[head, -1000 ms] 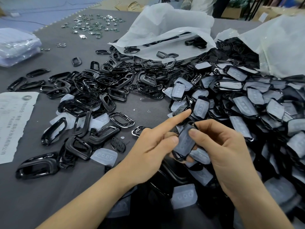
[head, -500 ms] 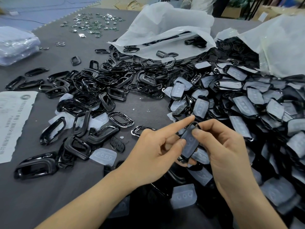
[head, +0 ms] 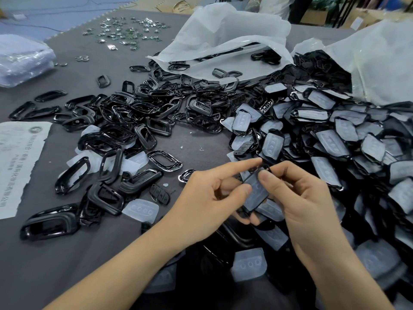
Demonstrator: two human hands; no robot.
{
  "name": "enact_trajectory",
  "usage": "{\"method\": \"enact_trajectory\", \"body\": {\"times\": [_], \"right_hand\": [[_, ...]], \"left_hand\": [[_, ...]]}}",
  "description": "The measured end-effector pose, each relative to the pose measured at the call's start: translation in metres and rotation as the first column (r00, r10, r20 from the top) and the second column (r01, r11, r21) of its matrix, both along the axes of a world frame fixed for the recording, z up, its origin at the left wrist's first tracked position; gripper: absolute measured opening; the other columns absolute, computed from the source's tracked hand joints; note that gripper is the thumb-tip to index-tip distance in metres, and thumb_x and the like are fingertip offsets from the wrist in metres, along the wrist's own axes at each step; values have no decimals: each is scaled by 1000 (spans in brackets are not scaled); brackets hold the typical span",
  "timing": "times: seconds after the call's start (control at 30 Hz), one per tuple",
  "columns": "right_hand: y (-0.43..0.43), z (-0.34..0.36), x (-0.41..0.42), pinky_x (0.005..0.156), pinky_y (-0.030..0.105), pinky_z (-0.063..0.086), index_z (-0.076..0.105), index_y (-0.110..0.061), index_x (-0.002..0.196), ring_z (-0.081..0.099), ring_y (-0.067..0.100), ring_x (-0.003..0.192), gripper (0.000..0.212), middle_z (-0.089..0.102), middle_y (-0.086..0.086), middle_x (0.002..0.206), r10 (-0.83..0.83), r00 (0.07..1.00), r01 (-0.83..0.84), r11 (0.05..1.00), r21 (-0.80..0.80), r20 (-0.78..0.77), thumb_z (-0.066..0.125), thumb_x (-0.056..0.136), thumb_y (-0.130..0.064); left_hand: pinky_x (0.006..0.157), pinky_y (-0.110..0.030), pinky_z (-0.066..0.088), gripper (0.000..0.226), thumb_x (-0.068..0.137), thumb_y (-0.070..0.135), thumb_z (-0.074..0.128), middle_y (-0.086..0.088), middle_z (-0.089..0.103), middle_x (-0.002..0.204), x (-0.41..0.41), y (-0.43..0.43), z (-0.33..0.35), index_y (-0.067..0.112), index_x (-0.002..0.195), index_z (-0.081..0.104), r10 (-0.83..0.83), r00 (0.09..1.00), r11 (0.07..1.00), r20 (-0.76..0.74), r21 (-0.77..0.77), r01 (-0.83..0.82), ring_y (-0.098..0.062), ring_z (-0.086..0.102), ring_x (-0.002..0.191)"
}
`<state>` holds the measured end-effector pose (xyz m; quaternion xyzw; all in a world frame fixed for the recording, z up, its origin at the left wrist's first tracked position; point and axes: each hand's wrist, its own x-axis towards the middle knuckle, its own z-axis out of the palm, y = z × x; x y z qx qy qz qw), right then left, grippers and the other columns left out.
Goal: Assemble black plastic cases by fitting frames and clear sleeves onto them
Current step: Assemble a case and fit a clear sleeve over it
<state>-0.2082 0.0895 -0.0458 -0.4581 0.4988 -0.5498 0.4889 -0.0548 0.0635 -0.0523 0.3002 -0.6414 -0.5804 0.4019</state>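
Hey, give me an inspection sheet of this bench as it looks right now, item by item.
Surface: grey table cover, with a few small white scraps on the bare patch.
Job's things: held case with a clear sleeve on its face; black frames piled on the left; sleeved cases heaped on the right; loose clear sleeve near the frames.
Clutter: white bags at the back; printed sheet at the left edge; small shiny parts far back.
Hands: left hand pinches the held case, index finger straight; right hand grips it, thumb on its face.
Cables: nothing seen.
Surroundings: cardboard boxes beyond the table.
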Motion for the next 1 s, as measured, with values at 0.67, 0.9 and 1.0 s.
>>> {"method": "enact_trajectory", "body": {"times": [0.67, 0.9, 1.0], "right_hand": [[-4, -6, 2, 55, 13, 41, 62, -9, 64, 50, 8, 54, 14, 55, -2, 53, -64, 993, 63, 998, -8, -100, 61, 71, -21], [-2, -6, 4, 61, 21, 47, 61, -6, 65, 56, 12, 59, 24, 60, 10, 60, 11, 992, -8, 1000, 24, -123, 59, 75, -27], [-1, -7, 5, 62, 20, 49, 65, -7, 69, 59, 12, 61, 27, 64, 12, 65, 16, 989, -15, 1000, 8, -149, 59, 80, -31]], "left_hand": [[50, -19, 46, 27, 96, 0, 52, -22, 60, 68, 2, -8, -3, 26, 103, 58, 235, 972, 972, -1, 8, -235, -11, 53, 48], [50, -21, 49, 31, 96, 0, 52, -11, 65, 62, 5, -8, -2, 28, 107, 57, 265, 963, 963, 44, -65, -262, -17, 59, 47], [50, -21, 49, 23, 96, 3, 53, -5, 65, 58, 5, -8, -3, 23, 104, 60, 281, 957, 957, 70, -96, -274, -18, 60, 45]]}}
